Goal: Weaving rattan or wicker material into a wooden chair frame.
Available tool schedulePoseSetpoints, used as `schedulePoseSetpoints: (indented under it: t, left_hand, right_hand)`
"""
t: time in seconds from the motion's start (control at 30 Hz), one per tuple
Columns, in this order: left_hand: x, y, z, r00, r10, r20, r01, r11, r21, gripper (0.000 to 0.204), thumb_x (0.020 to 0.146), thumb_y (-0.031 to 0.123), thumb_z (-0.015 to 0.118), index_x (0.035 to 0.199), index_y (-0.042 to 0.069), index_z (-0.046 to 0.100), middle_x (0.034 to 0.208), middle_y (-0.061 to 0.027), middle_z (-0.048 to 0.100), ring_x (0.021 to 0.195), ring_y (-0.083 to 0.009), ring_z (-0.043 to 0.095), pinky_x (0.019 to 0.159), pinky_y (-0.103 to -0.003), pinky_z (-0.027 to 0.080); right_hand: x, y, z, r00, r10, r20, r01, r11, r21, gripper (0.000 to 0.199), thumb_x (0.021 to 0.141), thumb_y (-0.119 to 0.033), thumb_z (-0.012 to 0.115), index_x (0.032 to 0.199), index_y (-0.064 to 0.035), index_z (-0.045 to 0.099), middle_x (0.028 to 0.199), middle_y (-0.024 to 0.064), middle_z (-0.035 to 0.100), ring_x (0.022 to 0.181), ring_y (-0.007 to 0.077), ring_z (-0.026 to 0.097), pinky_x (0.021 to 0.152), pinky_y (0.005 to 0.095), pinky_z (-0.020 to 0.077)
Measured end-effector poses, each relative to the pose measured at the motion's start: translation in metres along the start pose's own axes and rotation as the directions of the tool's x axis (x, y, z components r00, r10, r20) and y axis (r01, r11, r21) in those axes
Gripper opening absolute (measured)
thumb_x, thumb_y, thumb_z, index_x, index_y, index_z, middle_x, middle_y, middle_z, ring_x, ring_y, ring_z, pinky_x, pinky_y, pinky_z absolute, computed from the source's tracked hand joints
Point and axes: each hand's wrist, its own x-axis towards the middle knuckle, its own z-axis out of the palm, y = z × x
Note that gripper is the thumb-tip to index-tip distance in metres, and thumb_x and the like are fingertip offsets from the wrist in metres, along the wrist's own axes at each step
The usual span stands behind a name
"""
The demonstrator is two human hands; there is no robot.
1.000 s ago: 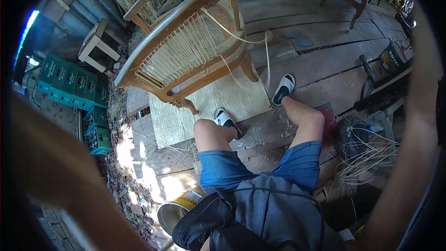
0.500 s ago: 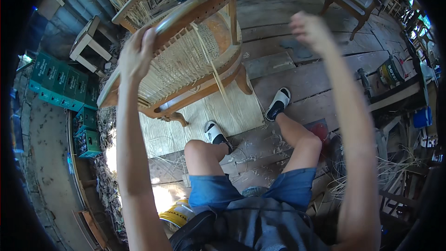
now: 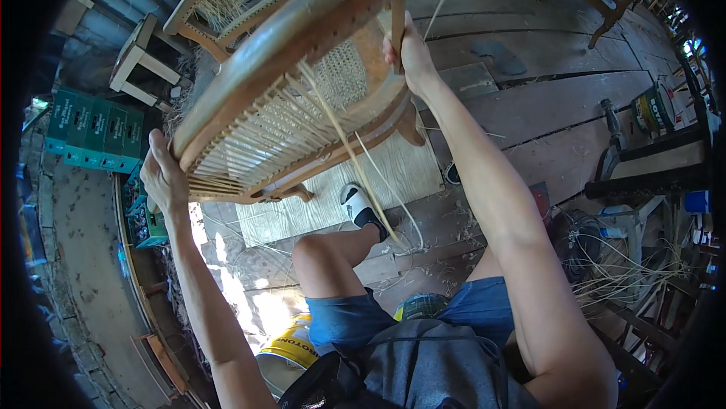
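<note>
A wooden chair (image 3: 299, 38) with a curved, drilled back rail stands before me, leaning toward me. Woven cane (image 3: 265, 133) fills part of its frame, and loose cane strands (image 3: 344, 133) hang from the rail down toward the floor. At the rail's left end, my left hand (image 3: 165, 176) is closed around the wood, its fingertips partly hidden. My right hand (image 3: 412, 53) grips the upright post on the chair's right side, with fingers wrapped behind it.
Under the chair lies a pale wood-grained sheet (image 3: 302, 216). Green crates (image 3: 94, 129) and a small wooden stool (image 3: 147, 61) are at left. A yellow bucket (image 3: 291, 345) stands by my left thigh. Cane scraps (image 3: 635, 276) and a dark chair frame (image 3: 650, 167) are at right.
My right hand has come from the raised position at right onto the chair's post. My left hand has shifted down to the rail's left end. The chair has tilted closer to me.
</note>
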Motion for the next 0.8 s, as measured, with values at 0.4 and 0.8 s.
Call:
schedulePoseSetpoints:
  t: [0.4, 0.8]
  left_hand:
    - [-0.104, 0.005, -0.061, 0.969, 0.246, -0.023, -0.247, 0.965, -0.085, 0.052, 0.101, 0.035, 0.028, 0.072, 0.001, 0.056, 0.066, -0.0152, 0.058, 0.061, -0.0298, 0.057, 0.062, -0.038, 0.044]
    - [-0.044, 0.184, -0.045, 0.47, 0.425, 0.774, -0.071, 0.892, -0.446, 0.048, 0.092, 0.038, 0.053, 0.123, 0.001, 0.061, 0.115, -0.0082, 0.065, 0.11, -0.0167, 0.054, 0.095, -0.03, 0.042]
  right_hand:
    - [-0.155, -0.025, -0.022, 0.985, -0.003, -0.174, -0.008, 0.998, -0.065, 0.03, 0.102, -0.027, 0.03, 0.112, -0.0076, 0.051, 0.074, 0.0018, 0.053, 0.055, 0.009, 0.046, 0.055, 0.0239, 0.0394]
    - [-0.295, -0.044, -0.054, 0.966, 0.164, -0.198, -0.215, 0.939, -0.269, 0.045, 0.1, -0.04, 0.045, 0.122, -0.0028, 0.057, 0.11, 0.0068, 0.06, 0.096, 0.0131, 0.057, 0.081, 0.0279, 0.0462]
